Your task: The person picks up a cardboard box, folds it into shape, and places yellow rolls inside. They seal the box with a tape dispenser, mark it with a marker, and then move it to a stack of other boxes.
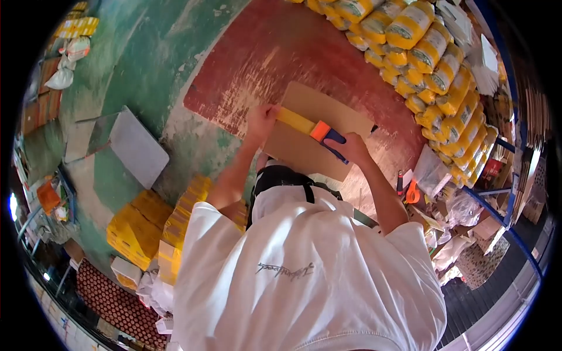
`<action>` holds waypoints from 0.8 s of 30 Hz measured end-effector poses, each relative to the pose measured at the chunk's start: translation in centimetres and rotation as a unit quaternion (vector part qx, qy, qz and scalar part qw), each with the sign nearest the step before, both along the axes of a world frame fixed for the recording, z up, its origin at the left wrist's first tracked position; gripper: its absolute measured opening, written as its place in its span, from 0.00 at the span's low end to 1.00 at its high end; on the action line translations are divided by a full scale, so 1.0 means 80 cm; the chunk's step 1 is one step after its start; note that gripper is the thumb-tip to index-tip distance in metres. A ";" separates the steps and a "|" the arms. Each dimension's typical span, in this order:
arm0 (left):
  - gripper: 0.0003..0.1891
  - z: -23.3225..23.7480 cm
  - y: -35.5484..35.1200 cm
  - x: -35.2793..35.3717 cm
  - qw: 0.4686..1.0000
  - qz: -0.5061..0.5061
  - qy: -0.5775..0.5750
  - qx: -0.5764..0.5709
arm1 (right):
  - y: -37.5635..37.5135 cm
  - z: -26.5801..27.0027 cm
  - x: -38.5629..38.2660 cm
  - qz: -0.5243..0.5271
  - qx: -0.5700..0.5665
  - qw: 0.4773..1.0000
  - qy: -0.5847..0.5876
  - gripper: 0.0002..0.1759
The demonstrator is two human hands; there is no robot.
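Note:
A flat brown cardboard piece (304,153) lies in front of me on a red-painted surface. My right hand (352,148) is wrapped round the handle of an orange and blue tape dispenser (325,134). From the dispenser a strip of yellow tape (294,121) stretches left across the cardboard. Its far end is pinched in my left hand (263,121), by the cardboard's left edge.
Yellow-and-white packages (448,73) are piled at the upper right. Orange scissors (413,191) and a red-and-black tool (400,182) lie to the right. Yellow-taped boxes (137,228) sit at the lower left, with a grey folding table (139,149) beyond.

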State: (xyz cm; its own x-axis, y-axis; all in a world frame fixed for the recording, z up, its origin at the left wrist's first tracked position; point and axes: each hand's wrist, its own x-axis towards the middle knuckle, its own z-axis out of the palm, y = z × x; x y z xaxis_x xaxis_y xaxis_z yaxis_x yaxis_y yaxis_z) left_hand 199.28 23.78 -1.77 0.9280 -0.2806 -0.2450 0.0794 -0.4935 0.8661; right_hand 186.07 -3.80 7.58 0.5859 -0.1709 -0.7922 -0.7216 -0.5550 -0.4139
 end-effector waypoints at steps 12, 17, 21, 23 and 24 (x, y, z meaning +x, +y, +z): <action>0.18 -0.052 0.057 0.058 0.997 -0.015 0.002 0.080 | -0.028 0.023 -0.001 0.056 -0.048 0.997 -0.003 0.32; 0.16 -0.097 0.047 0.034 0.992 -0.002 -0.040 0.116 | -0.039 -0.011 -0.020 0.072 -0.069 0.994 -0.043 0.33; 0.16 -0.136 0.031 0.013 0.997 0.012 -0.018 0.074 | -0.040 -0.015 -0.022 0.070 -0.070 0.994 -0.040 0.33; 0.16 -0.134 0.018 0.001 0.996 0.022 -0.001 0.081 | -0.042 -0.017 -0.025 0.070 -0.072 0.995 -0.028 0.33; 0.15 -0.136 0.011 -0.003 0.997 0.024 0.011 0.069 | -0.037 -0.009 -0.021 0.068 -0.072 0.995 -0.025 0.33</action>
